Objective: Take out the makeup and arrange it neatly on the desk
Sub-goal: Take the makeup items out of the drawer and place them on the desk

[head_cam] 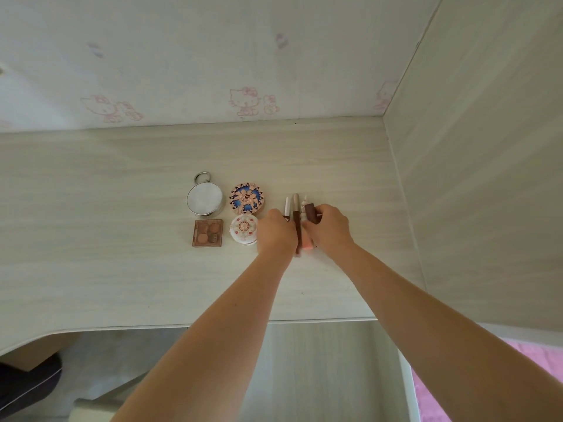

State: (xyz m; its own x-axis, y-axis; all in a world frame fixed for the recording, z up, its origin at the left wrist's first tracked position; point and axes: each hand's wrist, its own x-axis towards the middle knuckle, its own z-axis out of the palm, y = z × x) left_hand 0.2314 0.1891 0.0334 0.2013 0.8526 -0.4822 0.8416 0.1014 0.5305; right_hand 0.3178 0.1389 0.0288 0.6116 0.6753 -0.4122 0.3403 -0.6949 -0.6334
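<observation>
Several slim makeup tubes lie side by side on the pale wood desk [122,208]: a white tube [286,206], a long brown tube [296,214], a pink-ended tube [307,247] and a dark brown lipstick [311,212]. My left hand [274,233] presses on the left side of the row, fingers curled over the white tube. My right hand [330,228] grips the dark brown lipstick at the right side. To the left sit a round silver mirror compact [204,198], a patterned blue and pink compact [247,198], a brown eyeshadow palette [207,233] and a white floral compact [243,231].
A wall with pink cat drawings [243,102] stands behind the desk. A pale side panel [472,178] closes the desk on the right. The desk's front edge [213,325] runs below my forearms, and a dark object [27,385] sits on the floor lower left.
</observation>
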